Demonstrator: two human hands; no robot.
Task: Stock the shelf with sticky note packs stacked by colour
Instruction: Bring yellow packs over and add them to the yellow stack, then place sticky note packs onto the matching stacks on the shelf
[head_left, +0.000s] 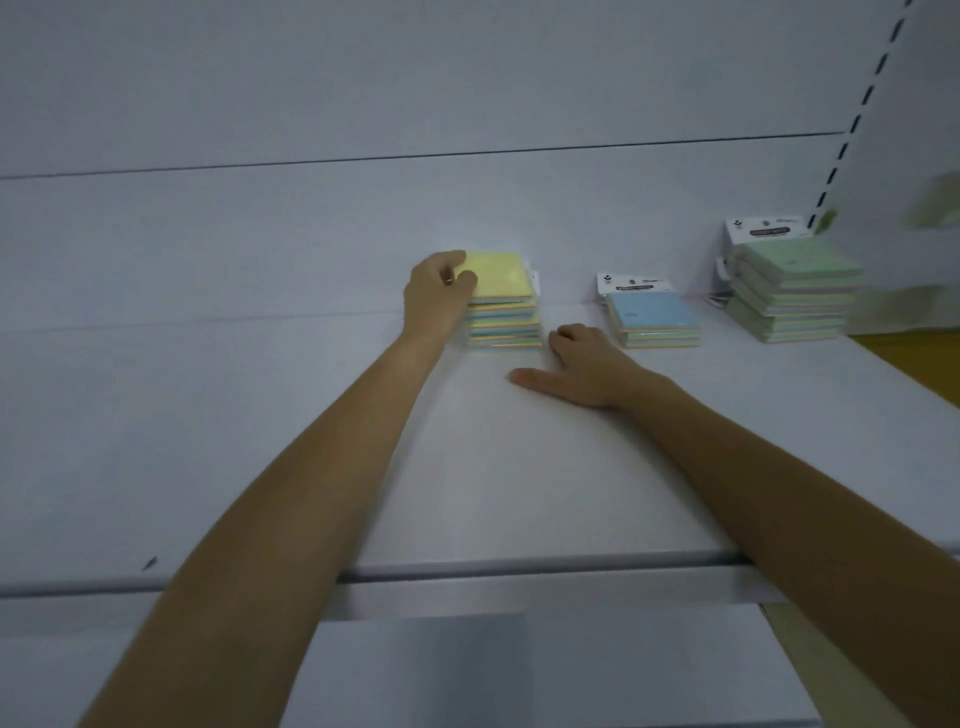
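Observation:
Three stacks of sticky note packs stand on the white shelf (291, 415). The yellow-topped stack (506, 301) sits in the middle, against the back panel. My left hand (439, 296) grips its left side, thumb on the top pack and fingers down the stack's edge. My right hand (576, 369) rests on the shelf just right of that stack, thumb stretched out to the left, fingers loosely curled and holding nothing. A low blue-topped stack (652, 317) lies to the right of my right hand. Further right stands a taller green-topped stack (795, 288).
The shelf's front edge (519, 577) runs across the lower view. A slotted upright (852, 124) rises at the back right corner. Blurred green packs (935, 202) show at the far right edge. An orange-yellow surface (919, 364) lies beyond the shelf's right end.

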